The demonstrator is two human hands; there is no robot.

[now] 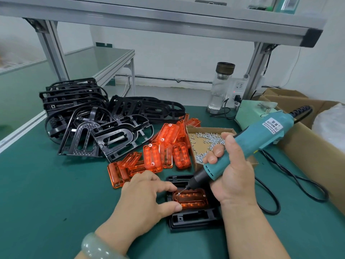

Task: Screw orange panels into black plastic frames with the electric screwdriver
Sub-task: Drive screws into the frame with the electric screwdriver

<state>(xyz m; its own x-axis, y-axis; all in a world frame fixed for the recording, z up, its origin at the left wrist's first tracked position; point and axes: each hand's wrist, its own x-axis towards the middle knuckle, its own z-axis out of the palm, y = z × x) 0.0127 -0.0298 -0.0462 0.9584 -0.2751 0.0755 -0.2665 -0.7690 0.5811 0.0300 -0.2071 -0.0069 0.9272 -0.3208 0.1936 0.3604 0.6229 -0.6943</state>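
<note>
A black plastic frame (pixel 194 218) lies on the green mat near me with an orange panel (pixel 192 200) seated in it. My right hand (pixel 233 171) grips a teal electric screwdriver (pixel 248 144), tilted, its bit tip on a screw at the panel's left end. My left hand (pixel 145 199) holds the frame's left side, thumb against the panel's near edge and forefinger next to the screw. Loose orange panels (pixel 158 156) lie in a heap behind, and black frames (pixel 89 116) are piled at the left.
An open cardboard tray of small silver screws (pixel 207 141) sits behind my right hand. The screwdriver's black cable (pixel 291 176) loops at right beside large cardboard boxes (pixel 313 146). A glass bottle (pixel 221 86) and power sockets stand at the back.
</note>
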